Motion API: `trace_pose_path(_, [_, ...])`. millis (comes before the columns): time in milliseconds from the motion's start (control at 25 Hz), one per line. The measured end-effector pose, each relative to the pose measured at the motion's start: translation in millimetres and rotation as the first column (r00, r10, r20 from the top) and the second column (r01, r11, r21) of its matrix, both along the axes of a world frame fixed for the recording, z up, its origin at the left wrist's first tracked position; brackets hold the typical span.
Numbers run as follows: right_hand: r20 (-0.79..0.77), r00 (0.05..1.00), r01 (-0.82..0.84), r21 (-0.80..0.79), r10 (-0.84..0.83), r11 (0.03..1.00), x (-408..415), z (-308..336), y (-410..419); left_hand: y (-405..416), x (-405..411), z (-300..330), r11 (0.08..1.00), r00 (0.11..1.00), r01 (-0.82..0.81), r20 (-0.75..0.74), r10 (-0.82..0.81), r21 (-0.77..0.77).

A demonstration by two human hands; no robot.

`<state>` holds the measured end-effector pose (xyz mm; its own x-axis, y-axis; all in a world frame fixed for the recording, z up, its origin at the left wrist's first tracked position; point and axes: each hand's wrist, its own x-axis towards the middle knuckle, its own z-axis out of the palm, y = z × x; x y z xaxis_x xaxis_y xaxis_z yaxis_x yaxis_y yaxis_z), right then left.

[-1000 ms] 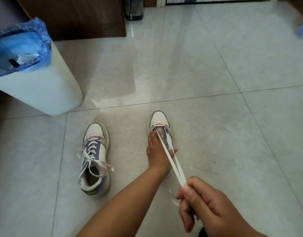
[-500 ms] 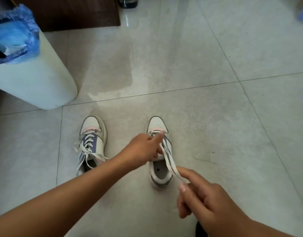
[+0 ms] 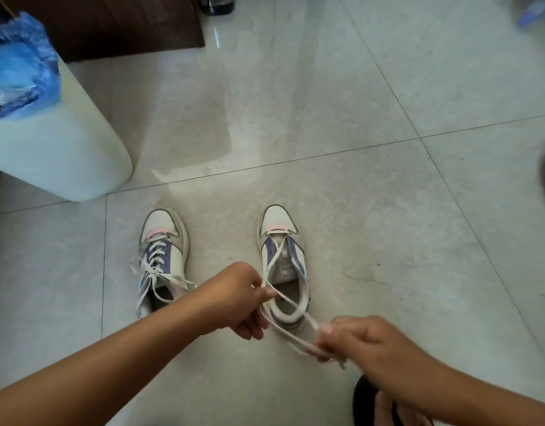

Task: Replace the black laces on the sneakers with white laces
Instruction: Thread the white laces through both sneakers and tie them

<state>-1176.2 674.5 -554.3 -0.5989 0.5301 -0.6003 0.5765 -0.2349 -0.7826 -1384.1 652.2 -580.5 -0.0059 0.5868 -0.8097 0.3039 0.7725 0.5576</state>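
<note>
Right hand [image 3: 361,341], nearest to me at lower right, is closed on one end of the white lace [image 3: 275,258]; the pinch sits just short of the heel of the right sneaker [image 3: 283,265]. Below my right wrist, at the bottom edge of the frame, lies a dark sandal with my toes in it [image 3: 384,407]. My left hand [image 3: 239,298] is closed on the other run of the same lace, level with the collar of the right sneaker and just to its left side. From my two hands the lace strands rise and converge on the lowest eyelets near the toe cap, crossing over the tongue; only this bottom row is threaded, and the upper eyelets stand bare. A slack strand also loops between my hands across the heel. The left sneaker [image 3: 162,256] stands beside it, toe pointing away from me, apart from the right one by a strip of bare tile floor [image 3: 357,210]; it is laced to the top in white, with loose ends spilling over both sides. My left forearm crosses over its heel. Open tile extends to the right of the right sneaker and beyond both toes. Farther off at left stands a white bin [image 3: 59,149] with a blue liner [image 3: 17,66], well apart from the left sneaker. Behind it runs the dark wooden base of a cabinet [image 3: 126,23].
</note>
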Motion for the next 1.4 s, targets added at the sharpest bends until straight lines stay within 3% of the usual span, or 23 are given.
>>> trace_pose_path(120, [0.131, 0.96, 0.226, 0.164, -0.249, 0.96, 19, 0, 34, -6, -25, -12, 0.978, 0.972, -0.132, -0.171, 0.159, 0.158])
trace_pose_path(240, [0.163, 0.905, 0.333, 0.302, -0.392, 0.893, 54, -2, 79, -11, -55, -17, 0.941, 0.924, -0.158, -0.292, 0.248, 0.299])
trace_pose_path(320, [0.154, 0.887, 0.374, 0.317, -0.436, 0.872, 75, -3, 103, -18, -72, -23, 0.92, 0.841, 0.071, -0.519, 0.153, 0.385])
trace_pose_path(400, [0.213, 0.868, 0.377, 0.307, -0.449, 0.874, 90, -13, 124, -27, -81, -30, 0.785, 0.624, 0.496, -0.781, -0.024, 0.372])
trace_pose_path(480, [0.467, 0.827, 0.167, 0.328, -0.313, 0.93, 100, -34, 141, -36, -77, -38, 0.67, 0.533, 0.689, -0.82, -0.209, 0.276])
trace_pose_path(520, [0.655, 0.735, -0.054, 0.312, -0.173, 0.949, 100, -45, 146, -43, -72, -43, 0.629, 0.48, 0.747, -0.831, -0.282, 0.217])
trace_pose_path(600, [0.853, 0.522, -0.469, 0.259, 0.028, 0.845, 82, -62, 144, -49, -56, -36, 0.523, 0.344, 0.852, -0.794, -0.502, 0.039])
trace_pose_path(640, [0.839, 0.539, -0.552, 0.289, 0.07, 0.782, 64, -69, 141, -44, -49, -35, 0.55, 0.348, 0.835, -0.773, -0.531, -0.002])
trace_pose_path(680, [0.772, 0.626, -0.562, 0.349, 0.11, 0.75, 41, -74, 137, -32, -45, -35, 0.651, 0.416, 0.759, -0.776, -0.473, 0.01])
trace_pose_path(720, [0.666, 0.732, -0.52, 0.407, 0.145, 0.751, 14, -76, 130, -17, -43, -37, 0.769, 0.505, 0.639, -0.759, -0.412, 0.008])
trace_pose_path(800, [0.473, 0.864, -0.39, 0.413, 0.172, 0.823, -41, -81, 116, 15, -39, -53, 0.893, 0.649, 0.441, -0.718, -0.252, 0.086])
trace_pose_path(960, [0.469, 0.869, -0.328, 0.301, 0.161, 0.895, -95, -105, 102, 56, -27, -84, 0.986, 0.895, 0.156, -0.431, -0.117, 0.056])
trace_pose_path(1120, [0.528, 0.838, -0.397, 0.418, 0.137, 0.817, -103, -119, 96, 70, -28, -88, 0.982, 0.951, 0.151, -0.289, -0.113, 0.11])
trace_pose_path(1240, [0.485, 0.865, -0.389, 0.484, 0.13, 0.784, -100, -119, 99, 66, -36, -89, 0.98, 0.998, -0.038, -0.043, 0.047, 0.195])
trace_pose_path(1320, [0.51, 0.853, -0.409, 0.517, 0.113, 0.752, -89, -120, 109, 58, -43, -86, 0.971, 0.977, -0.176, 0.149, 0.152, 0.164])
trace_pose_path(1360, [0.543, 0.833, -0.447, 0.553, 0.102, 0.703, -83, -119, 112, 54, -46, -84, 0.967, 0.964, -0.21, 0.197, 0.179, 0.147])
trace_pose_path(1400, [0.569, 0.819, -0.498, 0.64, 0.075, 0.584, -77, -119, 116, 51, -49, -83, 0.964, 0.959, -0.225, 0.205, 0.193, 0.144])
